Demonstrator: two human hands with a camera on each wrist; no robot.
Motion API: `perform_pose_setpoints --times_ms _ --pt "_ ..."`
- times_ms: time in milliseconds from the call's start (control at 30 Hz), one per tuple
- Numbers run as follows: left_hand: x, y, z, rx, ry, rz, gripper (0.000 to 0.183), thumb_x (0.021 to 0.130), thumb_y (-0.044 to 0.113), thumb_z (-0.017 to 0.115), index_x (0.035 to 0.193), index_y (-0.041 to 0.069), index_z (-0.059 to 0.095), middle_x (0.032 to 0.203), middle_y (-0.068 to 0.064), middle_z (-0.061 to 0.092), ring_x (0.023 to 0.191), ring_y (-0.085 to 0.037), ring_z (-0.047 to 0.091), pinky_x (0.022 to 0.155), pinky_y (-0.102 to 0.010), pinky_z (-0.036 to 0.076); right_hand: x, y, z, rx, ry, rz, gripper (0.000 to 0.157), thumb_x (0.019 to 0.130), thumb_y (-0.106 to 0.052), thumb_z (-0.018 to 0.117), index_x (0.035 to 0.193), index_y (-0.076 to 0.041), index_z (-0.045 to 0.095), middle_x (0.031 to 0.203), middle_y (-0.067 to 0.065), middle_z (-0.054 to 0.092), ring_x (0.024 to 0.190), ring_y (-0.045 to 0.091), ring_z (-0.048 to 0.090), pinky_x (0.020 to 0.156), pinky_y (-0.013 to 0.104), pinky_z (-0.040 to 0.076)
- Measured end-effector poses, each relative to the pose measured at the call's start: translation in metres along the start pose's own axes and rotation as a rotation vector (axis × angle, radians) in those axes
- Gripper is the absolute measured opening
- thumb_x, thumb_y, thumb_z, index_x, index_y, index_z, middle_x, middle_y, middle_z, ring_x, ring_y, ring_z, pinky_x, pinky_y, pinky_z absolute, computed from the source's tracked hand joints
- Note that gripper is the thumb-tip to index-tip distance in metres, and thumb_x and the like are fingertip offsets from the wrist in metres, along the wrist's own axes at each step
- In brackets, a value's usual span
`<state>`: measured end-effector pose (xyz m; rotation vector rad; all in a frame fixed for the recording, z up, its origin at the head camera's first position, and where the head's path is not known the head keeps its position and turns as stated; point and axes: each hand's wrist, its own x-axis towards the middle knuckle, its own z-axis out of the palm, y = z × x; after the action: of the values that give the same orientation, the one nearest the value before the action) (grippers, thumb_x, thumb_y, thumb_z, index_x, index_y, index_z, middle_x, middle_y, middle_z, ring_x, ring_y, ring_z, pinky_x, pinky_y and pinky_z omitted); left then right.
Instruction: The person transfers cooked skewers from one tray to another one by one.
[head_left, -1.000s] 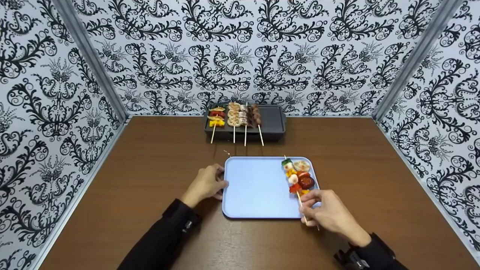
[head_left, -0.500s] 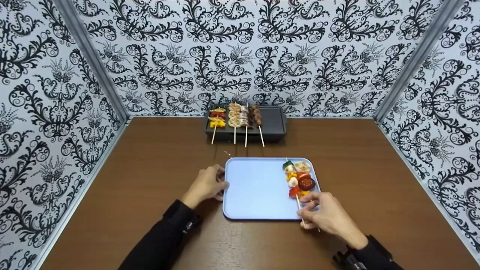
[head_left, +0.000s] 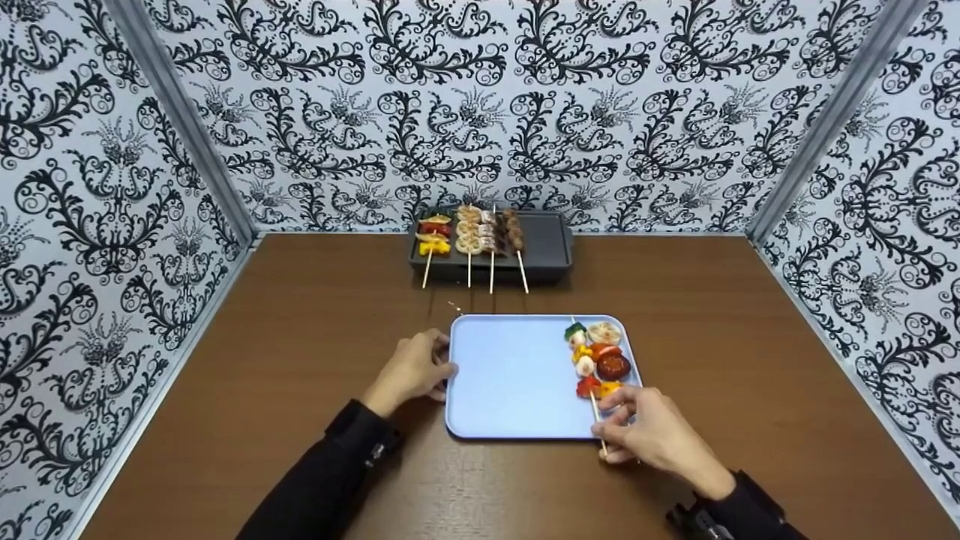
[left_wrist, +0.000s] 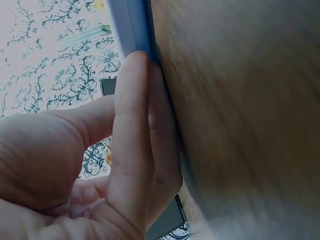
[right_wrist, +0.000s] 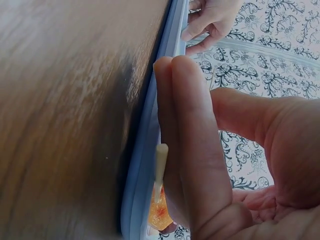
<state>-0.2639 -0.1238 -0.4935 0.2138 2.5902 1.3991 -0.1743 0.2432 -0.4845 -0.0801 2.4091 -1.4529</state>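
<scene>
A light blue tray (head_left: 517,375) lies on the table. My left hand (head_left: 411,369) holds its left edge, with the thumb at the rim; in the left wrist view a fingertip meets the tray's edge (left_wrist: 134,30). At the tray's right side, my right hand (head_left: 649,427) pinches the bare stick of a vegetable skewer (head_left: 585,366) with green, white, yellow and red pieces. Beside it, to the right, lies a second skewer (head_left: 613,366) with a dark red round piece; my fingers partly hide its lower end. A wooden stick end (right_wrist: 160,160) shows by my fingers in the right wrist view.
Behind the tray stands a dark grill plate (head_left: 546,236) bearing several skewers (head_left: 470,229), their sticks jutting over its front edge. The brown table (head_left: 315,300) meets patterned walls (head_left: 480,112) at the back and both sides.
My right hand has lowered the skewer slightly toward me and to the left, down onto the tray next to the second skewer. The left hand stays at the tray's left edge.
</scene>
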Motion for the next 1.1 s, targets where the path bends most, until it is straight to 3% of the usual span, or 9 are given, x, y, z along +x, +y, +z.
perform_pose_setpoints --times_ms 467,1100 --pt "0.000 -0.003 0.000 -0.003 0.001 0.007 0.048 0.087 0.005 0.070 0.131 -0.005 0.054 0.087 -0.017 0.067 0.053 -0.019 0.069 0.048 -0.033 0.064 0.001 0.000 0.002 -0.006 -0.009 0.006 0.039 0.085 -0.019 0.080 0.112 0.003 0.062 0.087 0.015 0.068 0.064 0.026 0.074 0.059 0.041 0.067" --pt "0.000 -0.002 -0.001 -0.017 -0.005 -0.002 0.050 0.087 0.006 0.071 0.132 -0.004 0.053 0.086 -0.018 0.067 0.052 -0.019 0.068 0.049 -0.034 0.065 0.000 -0.012 -0.001 -0.141 0.030 -0.009 0.035 0.086 -0.027 0.079 0.109 -0.002 0.066 0.083 0.011 0.068 0.058 0.022 0.072 0.053 0.038 0.065"
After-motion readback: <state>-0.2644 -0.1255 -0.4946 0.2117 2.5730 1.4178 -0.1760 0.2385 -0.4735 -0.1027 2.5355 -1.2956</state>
